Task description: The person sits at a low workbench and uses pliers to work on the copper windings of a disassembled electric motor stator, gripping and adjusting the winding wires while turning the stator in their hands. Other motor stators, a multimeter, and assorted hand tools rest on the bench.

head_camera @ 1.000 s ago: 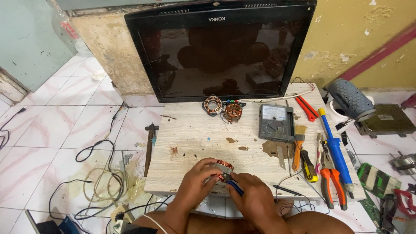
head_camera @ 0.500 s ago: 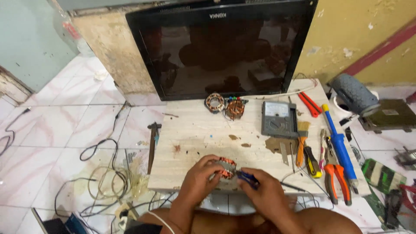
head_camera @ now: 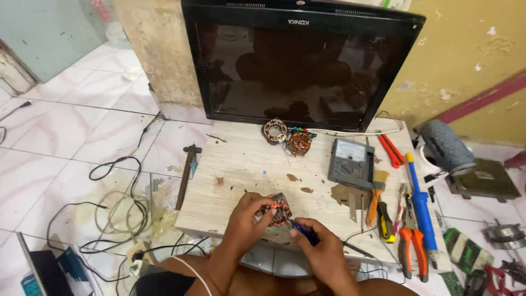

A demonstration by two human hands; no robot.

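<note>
While curled, both hands (head_camera: 285, 230) grip stator (head_camera: 276, 211).

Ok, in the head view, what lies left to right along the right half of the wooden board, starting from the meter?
Grey meter → red cutters → blue solder sucker with a yellow tip. Past the board's edge, a grey roll on the floor, then a dark flat metal box.

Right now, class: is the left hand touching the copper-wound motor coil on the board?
Touching. The head view shows the left hand with its fingers wrapped around the copper-wound motor coil, no gap between them.
</note>
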